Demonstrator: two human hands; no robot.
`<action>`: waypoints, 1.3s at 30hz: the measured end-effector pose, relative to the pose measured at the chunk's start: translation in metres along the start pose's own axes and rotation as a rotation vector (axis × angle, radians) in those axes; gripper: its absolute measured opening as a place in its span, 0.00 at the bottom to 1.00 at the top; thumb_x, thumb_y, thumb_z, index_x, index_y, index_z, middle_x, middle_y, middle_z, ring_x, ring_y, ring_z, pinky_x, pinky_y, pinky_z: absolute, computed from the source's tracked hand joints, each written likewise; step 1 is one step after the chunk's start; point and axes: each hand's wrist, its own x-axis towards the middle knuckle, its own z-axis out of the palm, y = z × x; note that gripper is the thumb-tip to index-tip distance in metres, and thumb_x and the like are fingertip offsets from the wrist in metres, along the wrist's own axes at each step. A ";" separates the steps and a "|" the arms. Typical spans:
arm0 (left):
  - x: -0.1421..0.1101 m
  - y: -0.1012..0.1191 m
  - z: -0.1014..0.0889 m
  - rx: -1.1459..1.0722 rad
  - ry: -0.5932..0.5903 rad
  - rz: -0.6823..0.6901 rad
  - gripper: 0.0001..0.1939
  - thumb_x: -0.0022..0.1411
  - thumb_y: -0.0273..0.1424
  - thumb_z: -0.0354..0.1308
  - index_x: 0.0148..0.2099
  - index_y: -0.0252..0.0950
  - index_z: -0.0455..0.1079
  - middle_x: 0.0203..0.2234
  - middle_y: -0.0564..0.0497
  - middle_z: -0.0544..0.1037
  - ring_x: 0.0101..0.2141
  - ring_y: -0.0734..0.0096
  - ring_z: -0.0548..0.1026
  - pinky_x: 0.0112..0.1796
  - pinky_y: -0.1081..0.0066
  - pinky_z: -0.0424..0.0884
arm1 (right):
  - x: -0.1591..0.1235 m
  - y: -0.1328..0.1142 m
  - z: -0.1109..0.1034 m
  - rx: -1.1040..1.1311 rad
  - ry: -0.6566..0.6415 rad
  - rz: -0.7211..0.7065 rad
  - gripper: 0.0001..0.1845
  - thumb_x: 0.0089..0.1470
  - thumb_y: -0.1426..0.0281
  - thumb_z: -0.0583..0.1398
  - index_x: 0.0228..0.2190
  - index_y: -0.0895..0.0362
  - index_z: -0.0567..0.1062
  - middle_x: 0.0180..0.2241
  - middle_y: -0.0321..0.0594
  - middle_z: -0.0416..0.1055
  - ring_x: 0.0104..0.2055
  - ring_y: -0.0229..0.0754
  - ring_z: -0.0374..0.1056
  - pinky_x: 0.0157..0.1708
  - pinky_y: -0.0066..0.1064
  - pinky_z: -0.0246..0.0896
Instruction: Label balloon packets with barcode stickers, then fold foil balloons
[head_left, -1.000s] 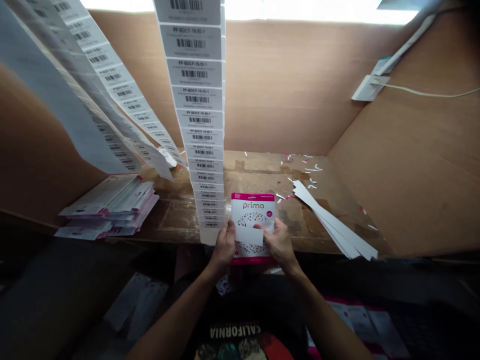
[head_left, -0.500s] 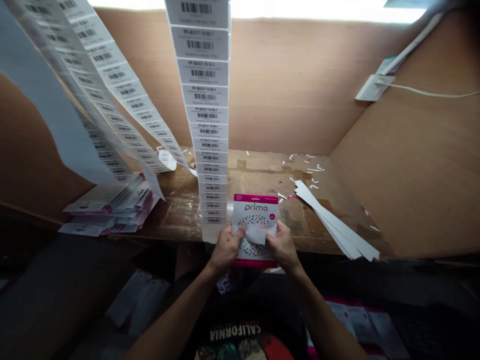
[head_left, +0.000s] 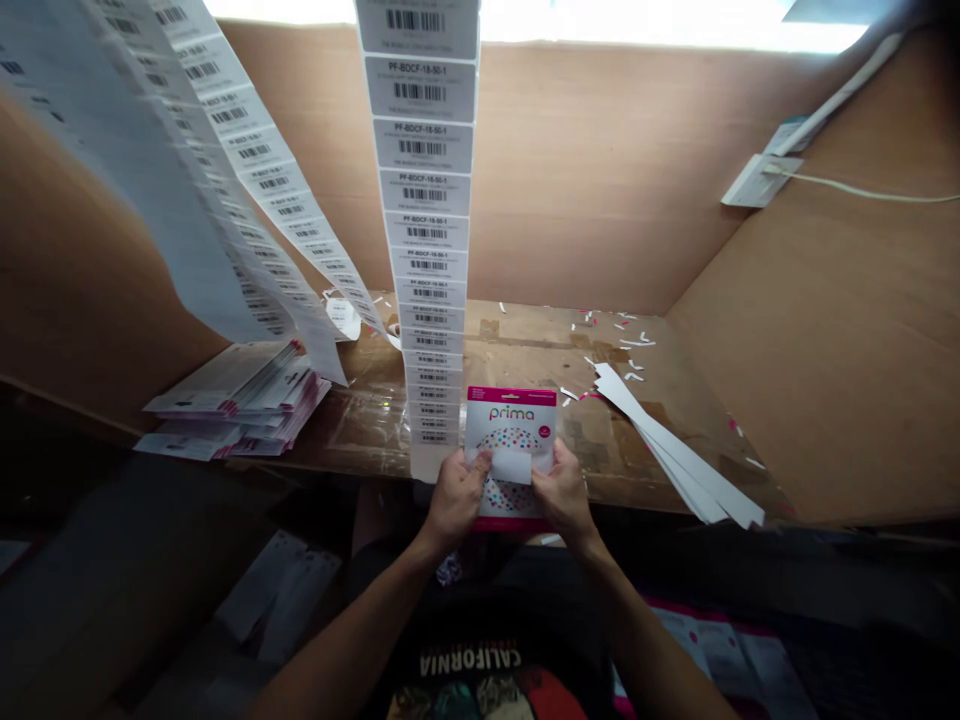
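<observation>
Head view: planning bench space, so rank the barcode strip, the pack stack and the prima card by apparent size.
1. Barcode strip, by far the longest.
2. Pack stack.
3. Prima card, smallest as seen, though nearer the camera.

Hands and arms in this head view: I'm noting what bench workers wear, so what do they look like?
The left hand and right hand are bare, with no gloves, and no watch or bracelet shows at the wrists. The forearms are bare too, with no sleeves on them. Between the arms shows a dark T-shirt with pale "CALIFORNIA" lettering.
</observation>
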 end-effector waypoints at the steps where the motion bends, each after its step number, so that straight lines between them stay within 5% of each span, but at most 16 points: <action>1: 0.000 0.000 -0.001 0.015 0.007 0.003 0.28 0.61 0.51 0.67 0.50 0.32 0.76 0.37 0.42 0.85 0.37 0.52 0.84 0.40 0.61 0.79 | 0.000 -0.001 0.000 -0.008 0.002 0.000 0.29 0.45 0.57 0.73 0.46 0.55 0.75 0.45 0.48 0.81 0.41 0.55 0.80 0.39 0.42 0.78; 8: -0.007 0.013 -0.008 -0.006 -0.112 -0.014 0.27 0.56 0.44 0.73 0.51 0.32 0.77 0.41 0.40 0.85 0.41 0.48 0.84 0.43 0.56 0.80 | -0.005 -0.006 0.004 0.039 -0.031 0.024 0.27 0.44 0.58 0.74 0.44 0.54 0.74 0.44 0.47 0.82 0.41 0.56 0.80 0.40 0.43 0.79; 32: -0.018 0.017 -0.013 -0.146 -0.102 -0.031 0.22 0.56 0.39 0.73 0.50 0.33 0.78 0.42 0.42 0.85 0.40 0.53 0.84 0.45 0.56 0.81 | -0.009 0.002 0.018 0.110 -0.087 0.026 0.26 0.52 0.55 0.71 0.47 0.55 0.74 0.47 0.49 0.81 0.47 0.57 0.79 0.49 0.49 0.77; 39: -0.023 0.020 -0.019 -0.169 -0.050 -0.118 0.26 0.49 0.38 0.77 0.48 0.30 0.81 0.39 0.41 0.86 0.41 0.50 0.84 0.44 0.57 0.81 | -0.017 -0.003 0.021 0.088 -0.093 -0.018 0.28 0.50 0.54 0.73 0.46 0.56 0.76 0.44 0.47 0.82 0.44 0.56 0.80 0.45 0.48 0.78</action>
